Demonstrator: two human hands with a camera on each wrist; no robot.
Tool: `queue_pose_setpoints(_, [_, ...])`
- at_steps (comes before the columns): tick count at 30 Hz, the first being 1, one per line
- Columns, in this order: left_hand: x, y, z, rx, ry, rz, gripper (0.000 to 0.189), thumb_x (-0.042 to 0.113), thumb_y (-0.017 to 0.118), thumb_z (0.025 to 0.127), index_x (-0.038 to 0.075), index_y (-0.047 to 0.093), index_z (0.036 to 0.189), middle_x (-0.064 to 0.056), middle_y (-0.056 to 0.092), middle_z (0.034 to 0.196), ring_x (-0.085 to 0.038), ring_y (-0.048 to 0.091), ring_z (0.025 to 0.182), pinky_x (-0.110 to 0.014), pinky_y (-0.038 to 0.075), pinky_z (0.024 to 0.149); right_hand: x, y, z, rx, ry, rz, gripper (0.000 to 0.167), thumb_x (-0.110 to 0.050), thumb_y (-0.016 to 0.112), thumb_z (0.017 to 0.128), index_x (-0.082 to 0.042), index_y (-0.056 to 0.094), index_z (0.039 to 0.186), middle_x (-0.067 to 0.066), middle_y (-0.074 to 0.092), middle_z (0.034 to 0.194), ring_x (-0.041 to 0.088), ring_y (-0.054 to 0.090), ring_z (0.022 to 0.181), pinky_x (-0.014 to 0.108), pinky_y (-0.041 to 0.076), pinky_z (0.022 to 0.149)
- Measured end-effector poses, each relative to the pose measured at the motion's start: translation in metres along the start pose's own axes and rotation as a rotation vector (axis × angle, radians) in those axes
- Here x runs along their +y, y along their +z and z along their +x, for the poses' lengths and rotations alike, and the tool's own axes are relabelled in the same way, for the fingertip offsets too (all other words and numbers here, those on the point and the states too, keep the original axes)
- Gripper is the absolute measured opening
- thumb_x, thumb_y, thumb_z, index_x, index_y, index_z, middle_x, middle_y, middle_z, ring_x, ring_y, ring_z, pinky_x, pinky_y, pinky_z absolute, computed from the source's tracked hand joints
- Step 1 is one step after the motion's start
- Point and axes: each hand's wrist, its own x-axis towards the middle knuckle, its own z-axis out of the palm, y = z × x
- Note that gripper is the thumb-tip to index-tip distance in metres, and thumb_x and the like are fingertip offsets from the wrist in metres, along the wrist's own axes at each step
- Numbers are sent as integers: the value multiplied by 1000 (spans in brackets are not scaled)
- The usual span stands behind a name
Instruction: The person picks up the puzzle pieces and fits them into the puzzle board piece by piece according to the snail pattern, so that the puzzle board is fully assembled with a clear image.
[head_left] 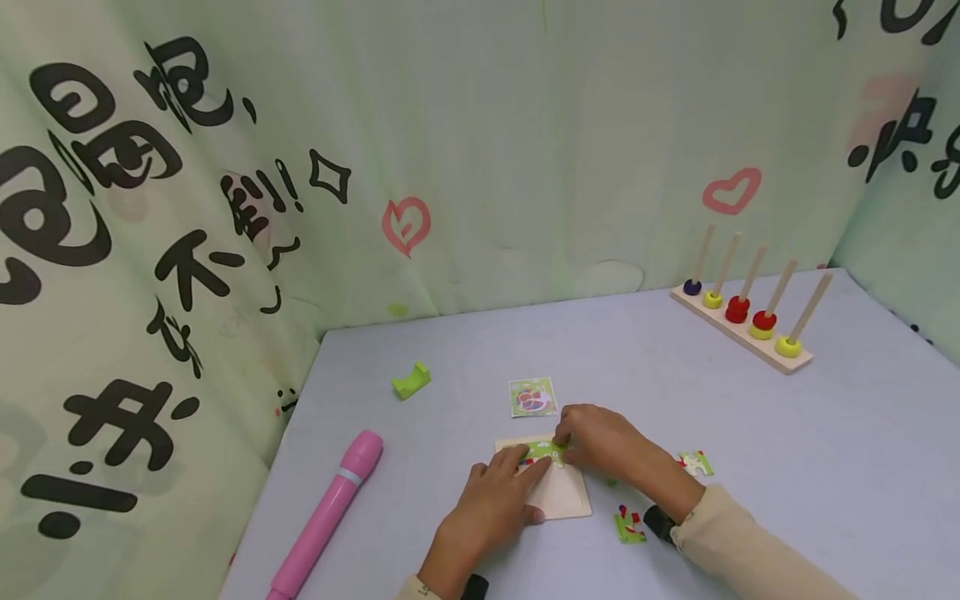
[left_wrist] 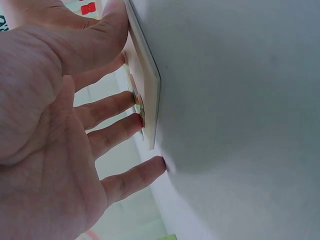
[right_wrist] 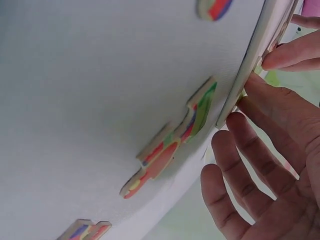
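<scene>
A pale wooden puzzle board (head_left: 566,496) lies on the table, with joined green picture pieces (head_left: 537,451) along its far side. My left hand (head_left: 491,504) rests over its left part. In the left wrist view its fingers are spread, fingertips touching the pieces and board, thumb at the near edge, little finger (left_wrist: 135,180) on the table. My right hand (head_left: 603,437) is at the far right corner, where thumb and index finger pinch a green puzzle piece (head_left: 558,447), mostly hidden by the fingers. Loose puzzle pieces (head_left: 630,525) lie right of the board.
A small picture card (head_left: 533,397) lies beyond the board. Another loose piece (head_left: 696,463) is by the right forearm. At left are a pink stick-shaped object (head_left: 326,517) and a green curved block (head_left: 412,381). A wooden peg stand with coloured beads (head_left: 738,325) occupies the far right.
</scene>
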Motion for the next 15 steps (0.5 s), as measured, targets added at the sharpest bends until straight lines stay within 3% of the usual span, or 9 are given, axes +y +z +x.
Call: queue_pose_setpoints(15, [1,-2,0,-1,-12,-7,65,39,76,91,26,53,151,-6,45,154,-22,40,142,-47,41,104,-4,-2,0,1,8,-11,12,-3,88,77,-8,81,85,-6,62,82,10,56,74,31,53,70])
